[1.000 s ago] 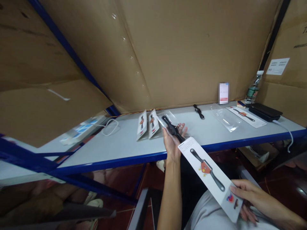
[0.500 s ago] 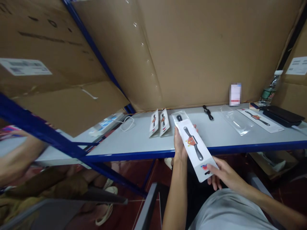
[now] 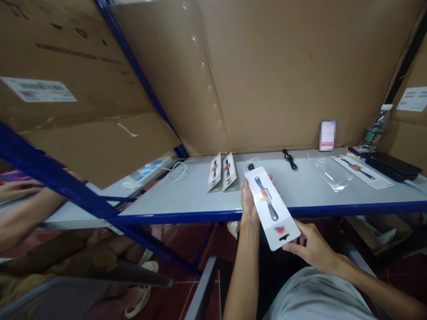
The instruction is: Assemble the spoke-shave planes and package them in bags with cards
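A white printed backing card [image 3: 269,202] with a spokeshave pictured on it is held tilted in front of the table edge. My left hand [image 3: 249,200] is closed around its upper part, fingertips showing at the far side. The black end of a spokeshave [image 3: 251,167] in a clear plastic blister [image 3: 255,161] pokes out beyond the card's top; the rest is hidden behind it. At the lower right corner, near the hang hole, my right hand [image 3: 310,244] pinches the card, its other fingers curled below.
Two packaged spokeshaves [image 3: 229,171] stand left on the grey table [image 3: 180,195]. A loose black spokeshave [image 3: 289,160] lies at the back. Rightward are an empty blister [image 3: 333,175], another card [image 3: 362,171], a phone [image 3: 327,135], a bottle [image 3: 373,131] and a black case [image 3: 393,165]. A co-worker's arm [image 3: 30,213] is left.
My right thumb has slid off the printed logo to the card's lower corner. The card's lower end has shifted slightly up and left. My left hand keeps its hold.
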The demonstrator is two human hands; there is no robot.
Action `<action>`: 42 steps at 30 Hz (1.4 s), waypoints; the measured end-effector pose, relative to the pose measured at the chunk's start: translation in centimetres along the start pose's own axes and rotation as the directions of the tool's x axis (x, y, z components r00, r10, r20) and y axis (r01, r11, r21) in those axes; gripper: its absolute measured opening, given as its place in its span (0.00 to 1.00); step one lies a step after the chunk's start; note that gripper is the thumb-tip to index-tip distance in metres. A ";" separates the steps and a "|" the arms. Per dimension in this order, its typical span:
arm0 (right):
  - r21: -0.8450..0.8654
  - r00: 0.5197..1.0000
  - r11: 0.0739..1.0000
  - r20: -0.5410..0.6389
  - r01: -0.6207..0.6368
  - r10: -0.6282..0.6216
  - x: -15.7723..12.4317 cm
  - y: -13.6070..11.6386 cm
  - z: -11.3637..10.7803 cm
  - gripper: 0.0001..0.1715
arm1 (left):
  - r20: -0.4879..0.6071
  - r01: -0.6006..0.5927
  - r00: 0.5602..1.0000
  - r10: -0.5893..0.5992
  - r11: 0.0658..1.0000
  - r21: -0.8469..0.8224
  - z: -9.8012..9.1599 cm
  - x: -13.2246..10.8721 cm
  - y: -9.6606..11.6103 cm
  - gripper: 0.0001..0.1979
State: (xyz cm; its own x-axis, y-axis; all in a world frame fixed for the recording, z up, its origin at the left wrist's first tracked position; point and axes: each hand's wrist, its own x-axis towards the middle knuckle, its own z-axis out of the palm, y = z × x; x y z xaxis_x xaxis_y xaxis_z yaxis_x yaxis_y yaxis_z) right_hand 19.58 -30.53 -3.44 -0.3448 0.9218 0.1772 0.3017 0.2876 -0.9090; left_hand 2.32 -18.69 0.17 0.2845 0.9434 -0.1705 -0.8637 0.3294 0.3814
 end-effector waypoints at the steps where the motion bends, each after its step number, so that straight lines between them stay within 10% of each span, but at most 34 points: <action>1: 0.046 1.000 0.999 -0.012 -0.022 0.023 0.4 0.0 0.1 0.16 | -0.009 -0.003 1.000 0.003 1.000 0.002 0.0 0.0 0.0 0.35; 11: 0.347 0.975 0.911 0.093 -0.223 0.203 5.2 -2.1 0.8 0.27 | 0.003 -0.037 0.999 0.037 0.997 0.069 0.3 -0.4 0.2 0.32; 16: 0.552 0.945 0.767 0.195 -0.326 0.261 4.1 -3.7 0.0 0.28 | -0.013 -0.001 1.000 0.002 0.996 0.090 0.7 -0.3 -0.1 0.34; 24: 0.631 0.909 0.706 0.001 -0.323 0.416 -1.1 -3.8 -3.6 0.25 | -0.047 -0.245 0.968 0.247 0.968 0.052 1.2 0.7 -1.3 0.22; 33: 0.517 0.840 0.709 0.038 -0.480 0.541 -8.8 -1.7 -7.0 0.27 | -0.121 -0.601 0.773 0.623 0.780 0.174 0.8 0.6 -2.1 0.15; 37: 0.474 0.886 0.764 0.086 -0.438 0.455 -4.2 -2.0 -6.5 0.26 | -0.160 -0.729 0.654 0.740 0.672 0.127 0.6 0.2 -1.8 0.09; 42: 0.457 0.923 0.802 0.186 -0.385 0.338 5.2 -3.3 -3.7 0.21 | -0.042 -0.907 0.384 0.922 0.386 0.166 1.0 -1.1 -2.4 0.06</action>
State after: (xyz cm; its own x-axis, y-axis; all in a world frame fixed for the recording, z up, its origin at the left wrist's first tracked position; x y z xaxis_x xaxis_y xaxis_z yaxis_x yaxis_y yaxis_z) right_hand 20.10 -25.75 1.88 -0.3812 0.8995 -0.2136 -0.0315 -0.2436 -0.9694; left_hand 4.52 -20.49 0.30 -0.7045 0.6649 0.2482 -0.5224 -0.7226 0.4528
